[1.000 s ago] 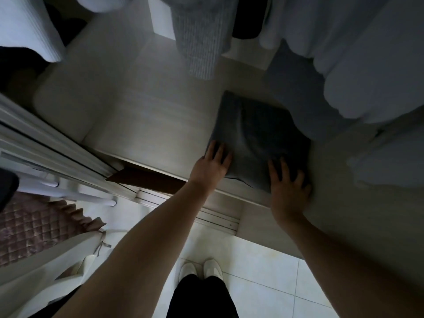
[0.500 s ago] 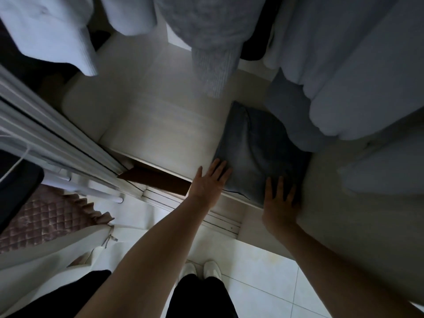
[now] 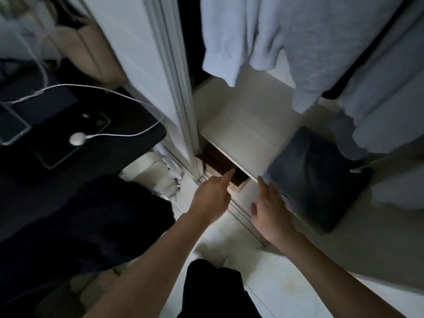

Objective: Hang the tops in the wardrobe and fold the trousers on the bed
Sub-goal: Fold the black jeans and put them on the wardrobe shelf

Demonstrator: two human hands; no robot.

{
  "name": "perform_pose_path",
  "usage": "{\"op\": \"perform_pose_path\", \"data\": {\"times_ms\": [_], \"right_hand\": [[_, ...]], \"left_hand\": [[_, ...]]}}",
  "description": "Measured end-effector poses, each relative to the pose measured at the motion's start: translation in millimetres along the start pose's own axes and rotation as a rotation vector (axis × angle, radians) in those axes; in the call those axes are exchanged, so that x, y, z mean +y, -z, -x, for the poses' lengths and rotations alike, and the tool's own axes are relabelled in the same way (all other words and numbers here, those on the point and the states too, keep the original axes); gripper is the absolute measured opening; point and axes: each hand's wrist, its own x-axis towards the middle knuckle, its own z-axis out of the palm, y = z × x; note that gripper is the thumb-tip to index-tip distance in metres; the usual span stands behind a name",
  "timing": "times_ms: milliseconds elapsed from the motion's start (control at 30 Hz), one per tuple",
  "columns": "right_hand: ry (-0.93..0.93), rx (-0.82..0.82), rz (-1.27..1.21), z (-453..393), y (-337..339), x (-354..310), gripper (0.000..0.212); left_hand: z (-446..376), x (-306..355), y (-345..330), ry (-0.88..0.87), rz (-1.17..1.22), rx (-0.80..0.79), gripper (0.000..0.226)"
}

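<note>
Folded dark grey trousers lie on the pale wardrobe shelf, at its front right. Light tops hang above them inside the wardrobe. My left hand hovers in front of the shelf edge with its forefinger stretched out and the other fingers curled, holding nothing. My right hand is in the air just left of the trousers, fingers straight, empty.
The white sliding wardrobe door stands at centre left. A dark desk with a phone, a white cable and a charger puck is on the left. Dark cloth lies below it. White floor tiles and my feet are below.
Both hands have come off the folded trousers and drawn back toward me. The view has swung left, bringing the door and desk into sight.
</note>
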Motion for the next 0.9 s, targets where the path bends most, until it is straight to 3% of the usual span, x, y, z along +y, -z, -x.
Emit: {"op": "perform_pose_path", "data": {"times_ms": [233,367,467,533,633,733,800,900], "right_hand": [[0.348,-0.039,-0.266,21.4,8.0,-129.8,0.067],[0.590,0.000,-0.321,36.1,19.8,-195.5,0.053],[0.678,0.042,-0.294,43.4,22.0,-238.2,0.055],[0.624,0.096,-0.264,42.1,19.9,-254.3,0.058],[0.441,0.102,-0.284,41.3,12.7,-268.6,0.063],[0.311,0.130,-0.267,40.2,3.0,-281.7,0.060],[0.217,0.166,-0.260,38.1,0.9,-292.0,0.051],[0.151,0.200,-0.183,36.4,0.8,-297.4,0.040]], "left_hand": [[127.6,-26.3,80.6,0.198,0.177,0.493,0.048],[192.4,-48.6,116.2,0.348,0.118,0.739,0.044],[245.6,-82.0,136.5,0.587,0.033,0.930,0.046],[276.5,-107.8,140.1,0.855,0.007,0.995,0.055],[315.7,-142.1,141.8,1.256,0.404,0.939,0.077],[332.8,-158.5,139.9,1.241,0.777,0.836,0.080],[335.0,-163.4,134.7,1.153,0.780,0.804,0.068],[337.4,-171.5,132.1,1.226,0.633,0.819,0.039]]}}
